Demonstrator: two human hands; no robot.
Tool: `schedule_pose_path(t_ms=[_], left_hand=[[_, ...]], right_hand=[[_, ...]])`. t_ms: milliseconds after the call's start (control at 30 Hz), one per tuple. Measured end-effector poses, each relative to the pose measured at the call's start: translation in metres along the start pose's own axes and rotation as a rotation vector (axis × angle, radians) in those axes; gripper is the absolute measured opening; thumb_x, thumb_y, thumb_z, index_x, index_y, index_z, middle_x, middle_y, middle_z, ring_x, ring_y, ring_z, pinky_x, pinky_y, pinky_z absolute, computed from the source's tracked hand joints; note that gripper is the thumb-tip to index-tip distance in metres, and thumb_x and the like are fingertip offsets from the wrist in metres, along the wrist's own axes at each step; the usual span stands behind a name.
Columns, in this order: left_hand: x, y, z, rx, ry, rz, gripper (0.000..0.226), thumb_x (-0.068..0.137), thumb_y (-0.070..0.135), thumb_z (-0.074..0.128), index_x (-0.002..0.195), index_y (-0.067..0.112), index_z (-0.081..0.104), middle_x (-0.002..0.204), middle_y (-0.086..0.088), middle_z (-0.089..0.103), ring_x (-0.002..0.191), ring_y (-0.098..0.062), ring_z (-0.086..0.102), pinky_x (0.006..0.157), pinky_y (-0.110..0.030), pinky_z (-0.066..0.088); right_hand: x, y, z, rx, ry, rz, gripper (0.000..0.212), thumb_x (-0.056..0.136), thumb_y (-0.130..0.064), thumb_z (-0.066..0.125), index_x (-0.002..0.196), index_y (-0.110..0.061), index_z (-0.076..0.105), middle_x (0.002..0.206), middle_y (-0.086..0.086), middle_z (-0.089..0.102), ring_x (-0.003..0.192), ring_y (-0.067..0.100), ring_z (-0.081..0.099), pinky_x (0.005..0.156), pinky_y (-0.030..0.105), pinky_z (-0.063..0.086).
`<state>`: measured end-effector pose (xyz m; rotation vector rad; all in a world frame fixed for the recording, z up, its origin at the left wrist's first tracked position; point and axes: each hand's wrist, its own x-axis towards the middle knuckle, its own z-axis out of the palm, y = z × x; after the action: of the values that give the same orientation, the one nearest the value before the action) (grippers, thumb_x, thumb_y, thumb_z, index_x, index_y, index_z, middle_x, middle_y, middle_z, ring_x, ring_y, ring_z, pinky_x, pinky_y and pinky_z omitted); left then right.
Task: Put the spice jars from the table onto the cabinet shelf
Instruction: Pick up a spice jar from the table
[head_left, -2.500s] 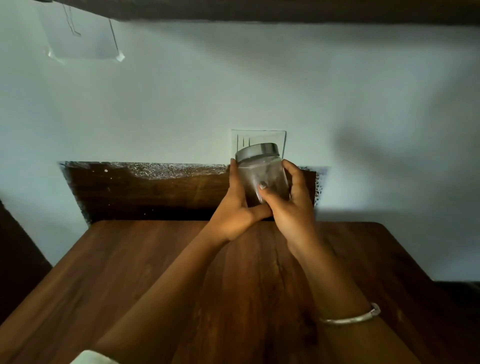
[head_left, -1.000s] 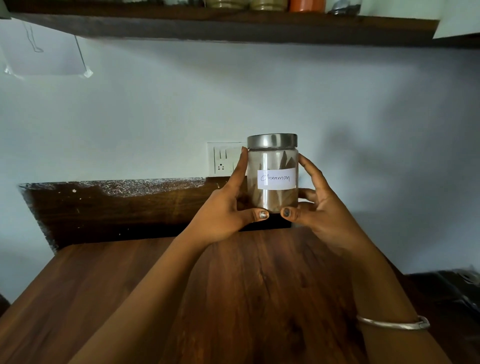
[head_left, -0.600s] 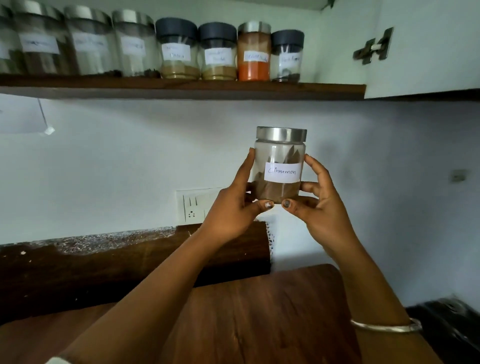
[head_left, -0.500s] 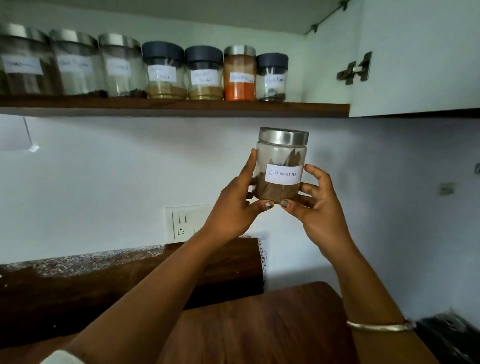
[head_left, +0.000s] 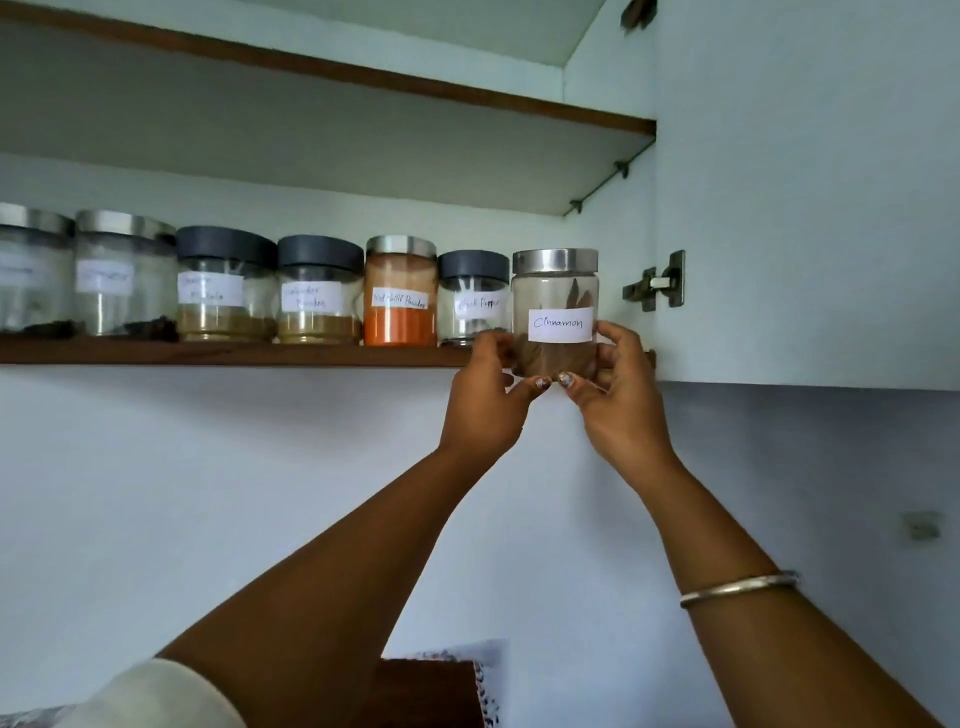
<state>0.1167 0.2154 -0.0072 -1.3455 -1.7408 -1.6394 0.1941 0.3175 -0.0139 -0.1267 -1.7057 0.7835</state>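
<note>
A glass jar with a steel lid and a white label reading Cinnamon (head_left: 555, 291) is at the right end of the brown cabinet shelf (head_left: 234, 354). My left hand (head_left: 483, 400) grips its lower left side and my right hand (head_left: 618, 400) its lower right, thumbs under the base. The base hangs over the shelf's front edge; I cannot tell whether it rests on the shelf. Just left of it stands a dark-lidded jar labelled Black Pepper (head_left: 472, 296), then an orange chilli powder jar (head_left: 400, 299).
Several more labelled jars (head_left: 223, 286) line the shelf to the left. The open white cabinet door (head_left: 805, 208) with its hinge (head_left: 657, 283) stands close on the right. An upper shelf (head_left: 332, 135) hangs above. The wall below is pale.
Both hands have lifted the cinnamon jar from near the table up to the right end of the shelf. My view has tilted upward, so the table has dropped out of sight.
</note>
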Motion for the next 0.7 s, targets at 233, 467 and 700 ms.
schedule_pose_path(t_ms=[233, 467, 700], left_hand=[[0.041, -0.013, 0.026, 0.085, 0.036, 0.073, 0.042, 0.087, 0.012, 0.064, 0.124, 0.01, 0.046, 0.116, 0.003, 0.058, 0.097, -0.006, 0.054, 0.078, -0.016, 0.043], [0.053, -0.023, 0.046, 0.259, 0.147, 0.105, 0.042, 0.089, 0.018, 0.061, 0.129, 0.014, 0.047, 0.122, -0.003, 0.046, 0.099, -0.019, 0.058, 0.087, -0.027, 0.049], [0.052, -0.026, 0.058, 0.325, 0.165, 0.125, 0.047, 0.089, 0.015, 0.06, 0.132, 0.016, 0.039, 0.123, -0.005, 0.049, 0.108, -0.019, 0.053, 0.088, -0.026, 0.047]], right_hand=[[0.046, 0.027, 0.006, -0.002, 0.006, -0.023, 0.058, 0.082, -0.005, 0.067, 0.132, -0.016, 0.039, 0.129, 0.006, 0.053, 0.104, 0.017, 0.06, 0.077, 0.015, 0.044], [0.058, 0.039, 0.008, -0.122, 0.007, -0.062, 0.051, 0.086, -0.013, 0.065, 0.131, -0.015, 0.04, 0.127, 0.005, 0.059, 0.105, 0.022, 0.062, 0.083, 0.027, 0.048], [0.068, 0.046, 0.014, -0.322, 0.011, -0.073, 0.04, 0.091, -0.022, 0.058, 0.126, -0.011, 0.041, 0.119, 0.011, 0.061, 0.102, 0.029, 0.06, 0.074, 0.026, 0.043]])
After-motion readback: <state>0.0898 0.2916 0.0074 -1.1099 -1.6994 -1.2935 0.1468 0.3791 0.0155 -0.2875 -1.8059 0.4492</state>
